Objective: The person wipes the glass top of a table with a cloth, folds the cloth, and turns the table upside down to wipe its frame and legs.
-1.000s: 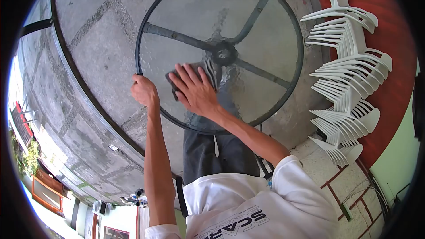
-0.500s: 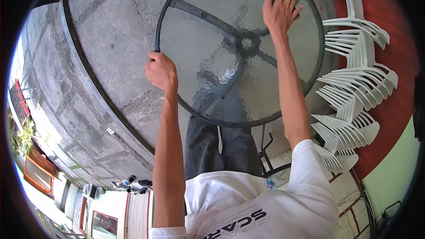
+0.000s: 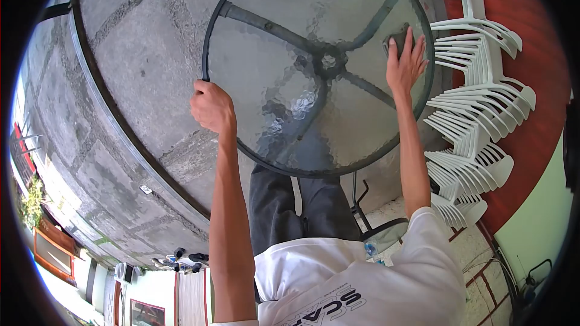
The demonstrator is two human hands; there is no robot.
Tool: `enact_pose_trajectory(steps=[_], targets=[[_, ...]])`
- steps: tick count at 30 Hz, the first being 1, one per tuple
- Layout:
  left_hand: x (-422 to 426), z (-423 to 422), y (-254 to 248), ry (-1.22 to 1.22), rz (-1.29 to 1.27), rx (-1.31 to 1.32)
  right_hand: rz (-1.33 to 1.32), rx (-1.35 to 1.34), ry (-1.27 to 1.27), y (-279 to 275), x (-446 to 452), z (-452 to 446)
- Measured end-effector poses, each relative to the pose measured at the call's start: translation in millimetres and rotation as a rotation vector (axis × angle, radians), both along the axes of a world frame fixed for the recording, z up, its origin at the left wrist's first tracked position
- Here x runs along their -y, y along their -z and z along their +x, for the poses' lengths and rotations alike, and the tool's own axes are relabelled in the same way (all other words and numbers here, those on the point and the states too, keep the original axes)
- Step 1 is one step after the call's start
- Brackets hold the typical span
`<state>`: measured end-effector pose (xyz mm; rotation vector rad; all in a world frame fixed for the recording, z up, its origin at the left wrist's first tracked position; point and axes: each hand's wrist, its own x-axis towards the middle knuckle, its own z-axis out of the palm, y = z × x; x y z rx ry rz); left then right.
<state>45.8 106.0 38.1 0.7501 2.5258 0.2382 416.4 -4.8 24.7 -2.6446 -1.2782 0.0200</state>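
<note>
A round glass table [image 3: 260, 54] with a dark rim and dark spokes below the glass lies in front of me. The fingers of my left hand [image 3: 212, 107] are wrapped round its rim at the left side. My right hand [image 3: 406, 67] rests on the glass near the right rim, its fingers stretched and pressing a dark grey cloth [image 3: 396, 41] against the surface. Part of the cloth is hidden under the palm and fingers.
Stacked white chairs [image 3: 483, 96] stand to the right, beside a red surface [image 3: 541, 115]. A curved dark rim [image 3: 115, 115] of another table runs down the left. Below on the right is a dark metal frame [image 3: 360, 205].
My right hand has gone with the cloth from the lower left of the glass to the upper right, then a little down along the right side. My left hand stays on the rim.
</note>
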Motion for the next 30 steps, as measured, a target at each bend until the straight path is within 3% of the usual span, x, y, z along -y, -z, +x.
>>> enact_pose_trajectory(steps=[2,7,11,14,17,20,22,30], targets=[[1,0,-3,0.019,0.001,0.013,-0.023,0.040,0.120,8,-41,37],[0,0,4,0.027,0.014,-0.029,0.108,0.033,0.095,22,-122,42],[0,0,2,0.010,0.007,-0.023,0.232,0.058,-0.086,35,-161,7],[-2,3,-2,-0.001,0.003,-0.022,-0.008,-0.081,-0.050,-10,-191,-67],[-2,2,-1,-0.005,-0.005,-0.025,0.057,0.001,-0.248,-1,-205,-116],[-2,2,-2,0.000,-0.001,-0.021,0.127,0.017,-0.449,-2,-202,-169],[-4,2,-2,-0.005,0.002,-0.019,0.220,-0.107,-0.552,13,-187,-201],[-3,0,-2,-0.038,0.001,0.028,0.043,-0.290,-0.885,-10,-91,-244]])
